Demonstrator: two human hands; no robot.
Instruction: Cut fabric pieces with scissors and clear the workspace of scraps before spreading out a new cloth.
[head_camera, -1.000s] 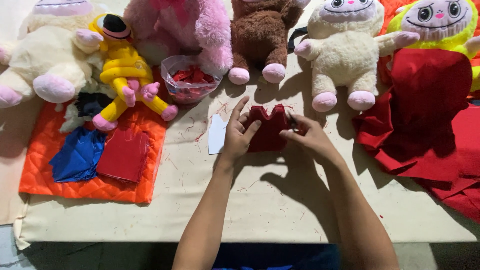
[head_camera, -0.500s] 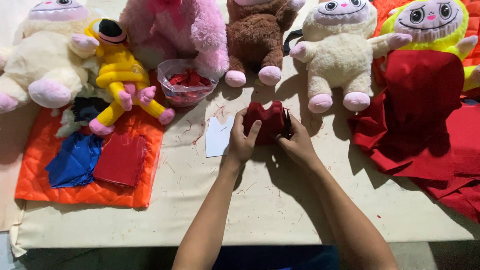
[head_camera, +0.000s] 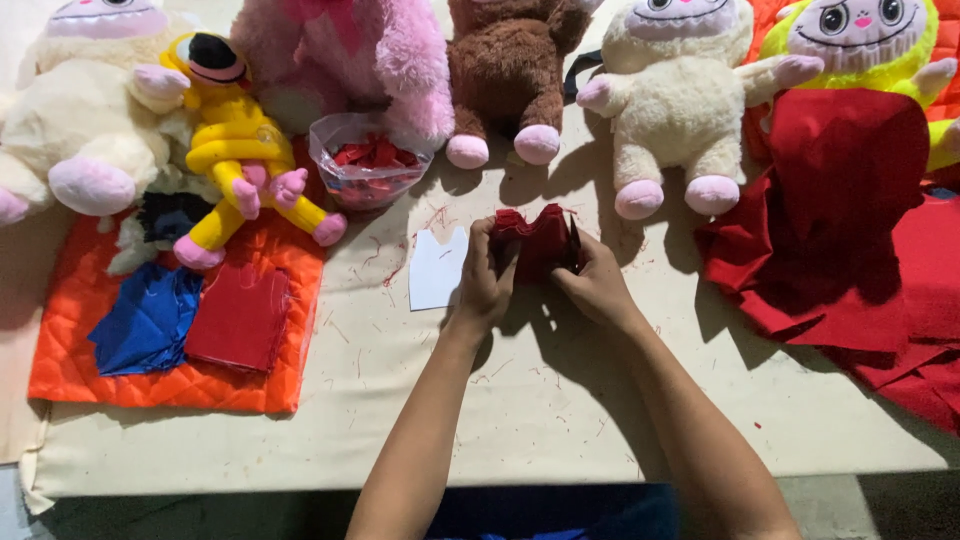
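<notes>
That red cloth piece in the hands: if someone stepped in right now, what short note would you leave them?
Left hand and right hand pinch a small red cloth piece between them, above the table.
White paper pattern lies flat beside the left hand.
Clear bag of red scraps sits behind it, by the plush toys.
Large red fabric lies at right.
The piece looks cut out; red threads litter the table. What is left cannot be told.

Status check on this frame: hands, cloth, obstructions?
Left hand and right hand both grip red cloth piece. White paper pattern beside left hand. Nothing blocking.
</notes>
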